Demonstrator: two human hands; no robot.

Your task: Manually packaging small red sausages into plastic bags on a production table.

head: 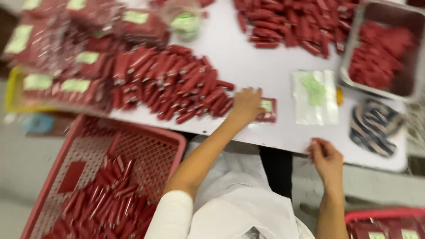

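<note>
You are leaning over the white table (248,66), where a heap of red sticks (170,82) is lying left of your hands, their long axes mostly slanting up to the right. Your left hand (246,105) is resting, fingers spread, on a small filled red packet (268,110) at the heap's right edge, the nearer hand to it. Your right hand (326,158) is hovering off the table's near edge, fingers curled together; whether it is pinching anything is too blurred to tell.

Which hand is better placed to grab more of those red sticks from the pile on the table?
Probably the left. The left hand reaches over the white table at the edge of the pile of red sticks, beside a small filled packet. The right hand sits back at the table's near edge, curled closed.
</note>
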